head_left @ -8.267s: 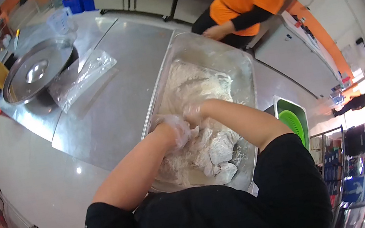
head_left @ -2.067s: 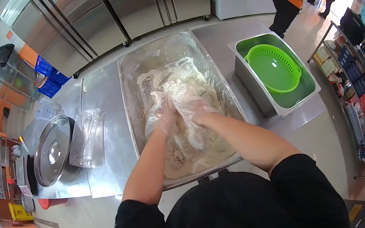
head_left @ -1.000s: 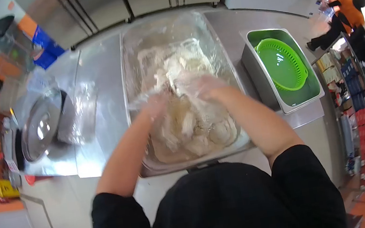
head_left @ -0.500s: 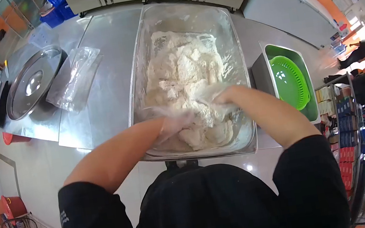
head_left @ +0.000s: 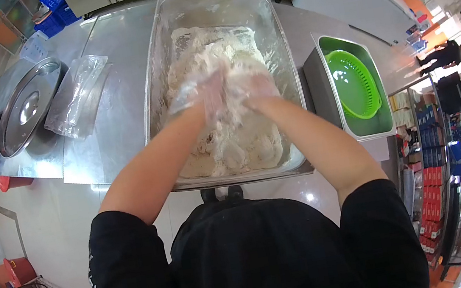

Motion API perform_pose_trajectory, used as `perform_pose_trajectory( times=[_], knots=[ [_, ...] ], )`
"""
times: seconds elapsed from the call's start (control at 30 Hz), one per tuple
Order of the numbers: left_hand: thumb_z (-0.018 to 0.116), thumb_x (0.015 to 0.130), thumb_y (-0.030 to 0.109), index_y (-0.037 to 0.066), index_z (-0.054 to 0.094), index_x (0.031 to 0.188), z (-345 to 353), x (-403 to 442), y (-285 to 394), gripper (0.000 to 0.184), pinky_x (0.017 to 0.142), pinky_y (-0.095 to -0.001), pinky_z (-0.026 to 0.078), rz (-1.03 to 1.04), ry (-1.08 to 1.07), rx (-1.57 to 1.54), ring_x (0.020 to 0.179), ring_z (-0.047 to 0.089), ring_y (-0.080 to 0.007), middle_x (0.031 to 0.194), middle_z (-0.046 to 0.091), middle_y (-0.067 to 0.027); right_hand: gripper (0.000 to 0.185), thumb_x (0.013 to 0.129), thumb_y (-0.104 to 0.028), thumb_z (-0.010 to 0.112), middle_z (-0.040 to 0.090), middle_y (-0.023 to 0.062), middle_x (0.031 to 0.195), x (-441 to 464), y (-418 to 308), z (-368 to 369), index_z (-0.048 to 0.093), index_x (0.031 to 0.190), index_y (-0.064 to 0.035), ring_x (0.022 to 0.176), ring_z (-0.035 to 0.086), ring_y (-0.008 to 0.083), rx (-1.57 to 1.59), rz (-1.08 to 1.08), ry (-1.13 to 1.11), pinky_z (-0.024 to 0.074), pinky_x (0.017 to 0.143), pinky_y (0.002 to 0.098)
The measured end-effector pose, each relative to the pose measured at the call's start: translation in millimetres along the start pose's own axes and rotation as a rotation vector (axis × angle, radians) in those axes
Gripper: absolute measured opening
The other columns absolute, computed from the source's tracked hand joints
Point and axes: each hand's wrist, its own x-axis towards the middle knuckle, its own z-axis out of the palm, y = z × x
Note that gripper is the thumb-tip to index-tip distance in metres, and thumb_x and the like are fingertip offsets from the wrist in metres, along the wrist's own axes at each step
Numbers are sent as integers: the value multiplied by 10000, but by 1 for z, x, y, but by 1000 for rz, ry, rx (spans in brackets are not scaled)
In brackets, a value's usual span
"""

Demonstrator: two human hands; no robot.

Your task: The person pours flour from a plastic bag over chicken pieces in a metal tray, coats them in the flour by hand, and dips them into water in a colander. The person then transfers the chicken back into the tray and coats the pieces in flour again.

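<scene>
A deep metal tub (head_left: pixel 151 90) holds pale, lumpy flour dough (head_left: pixel 243 148), with loose flour along its far part. Both of my hands are in clear plastic gloves and dusted white. My left hand (head_left: pixel 204 92) is over the middle of the dough, its fingers smeared by motion. Close beside it, my right hand (head_left: pixel 257 83) is at the dough too, and blur hides its fingers. Whether either hand grips a lump of dough cannot be made out.
Left on the steel table lie a round metal lid (head_left: pixel 32 107) and a clear plastic bag (head_left: pixel 77 99). Right of the tub, a metal bin (head_left: pixel 339 127) holds a green basket (head_left: pixel 377 99). A person (head_left: pixel 443 57) stands far off at the right.
Both hands have moved forward, from the near part of the dough to its middle, and come closer together. The whole view has shifted slightly.
</scene>
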Motion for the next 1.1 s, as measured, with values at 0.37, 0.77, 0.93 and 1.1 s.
perform_pose_trajectory(
  times=[0.37,0.77,0.93,1.1],
  knots=[
    [400,812,161,233,505,1117,-43,-65,-49,330,854,-367,409,321,122,258,966,531,-303,1003,572,-115,441,709,-253,572,565,122,1060,-16,6,-41,533,1094,-42,1056,496,249,-167,35,-193,364,916,300],
    [510,710,249,79,646,788,5,-70,-22,231,657,-356,466,497,-823,375,781,602,-260,836,628,-110,437,801,-382,407,511,122,1168,-25,-20,80,535,1111,-104,1066,477,268,88,-109,-451,369,884,346],
    [522,691,222,65,650,752,-8,-58,-27,212,584,-371,469,84,-623,93,713,613,-280,774,626,-149,384,787,-275,449,517,129,1122,-15,-35,59,516,1103,-69,1047,473,239,339,14,-290,376,879,319],
    [418,803,232,107,580,973,-51,-56,-20,265,707,-365,452,160,-228,-1,848,569,-260,929,589,-111,508,685,-107,584,420,144,1216,-8,-44,-6,447,1171,-49,1149,391,204,334,270,-231,346,934,291]
  ],
)
